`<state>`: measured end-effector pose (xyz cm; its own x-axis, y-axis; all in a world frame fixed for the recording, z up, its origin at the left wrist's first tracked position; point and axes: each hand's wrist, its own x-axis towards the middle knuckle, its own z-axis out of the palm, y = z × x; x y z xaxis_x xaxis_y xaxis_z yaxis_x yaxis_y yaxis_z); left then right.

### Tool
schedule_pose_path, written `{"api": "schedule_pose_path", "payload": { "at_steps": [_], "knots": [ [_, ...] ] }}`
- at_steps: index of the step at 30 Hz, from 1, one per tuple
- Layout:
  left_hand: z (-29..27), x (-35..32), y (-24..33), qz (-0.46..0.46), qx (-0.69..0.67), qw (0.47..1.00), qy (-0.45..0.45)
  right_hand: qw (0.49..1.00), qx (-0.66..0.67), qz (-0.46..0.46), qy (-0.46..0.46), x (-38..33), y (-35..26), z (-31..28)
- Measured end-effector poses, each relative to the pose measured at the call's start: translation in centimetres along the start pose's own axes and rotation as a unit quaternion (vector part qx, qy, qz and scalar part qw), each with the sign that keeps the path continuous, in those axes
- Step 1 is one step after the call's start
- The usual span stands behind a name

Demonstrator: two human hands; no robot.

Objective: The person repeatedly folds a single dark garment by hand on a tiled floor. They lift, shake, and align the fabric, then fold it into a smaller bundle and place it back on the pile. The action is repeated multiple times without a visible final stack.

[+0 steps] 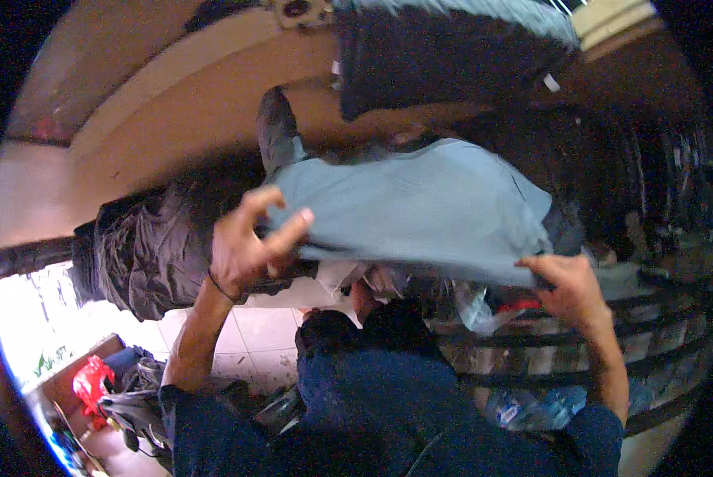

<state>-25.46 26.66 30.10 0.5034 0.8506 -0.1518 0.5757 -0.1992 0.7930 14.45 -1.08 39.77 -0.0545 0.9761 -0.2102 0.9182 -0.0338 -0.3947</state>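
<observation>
A light blue-grey garment (420,203), likely a shirt, is spread out in front of me. A dark sleeve-like piece (277,123) sticks out beyond its far left corner. At the garment's near right corner, my right hand (573,290) pinches the hem between thumb and fingers. My left hand (253,242), slightly blurred, is at the left end of the cloth. Its thumb and forefinger stand apart, and nothing shows gripped between them. The near hem runs straight between the two hands. What lies directly under the garment is hidden.
Crumpled dark cloth (145,250) lies to the left. A dark folded textile (452,60) with a pale top is at the far side. Nearer right is a slatted dark rack (547,350) with clear plastic around it. A red bag (94,385) is at lower left, by white floor tiles (269,330).
</observation>
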Motion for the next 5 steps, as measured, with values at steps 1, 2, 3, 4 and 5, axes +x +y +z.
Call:
{"api": "schedule_pose_path", "payload": {
  "at_steps": [1,2,3,4,5],
  "knots": [
    [-0.2,-1.0,-1.2,0.143,0.129,0.981,0.018,1.0,-0.016,0.01,-0.02,0.1,-0.8,0.5],
    [-0.8,-2.3,-2.5,0.19,0.228,0.955,-0.018,0.993,0.042,-0.042,0.098,0.7,-1.4,2.0],
    [-1.4,-3.6,-3.8,0.308,0.288,0.907,0.0,0.995,0.015,-0.055,0.078,0.5,-1.7,2.1],
    [-2.3,-4.9,-5.0,0.338,0.321,0.884,-0.032,0.993,-0.009,-0.083,0.08,0.5,-1.8,1.8],
    [-3.1,-5.1,-6.3,0.439,0.328,0.836,0.048,0.994,-0.014,-0.081,0.069,0.8,-1.9,2.1]
  ]
}}
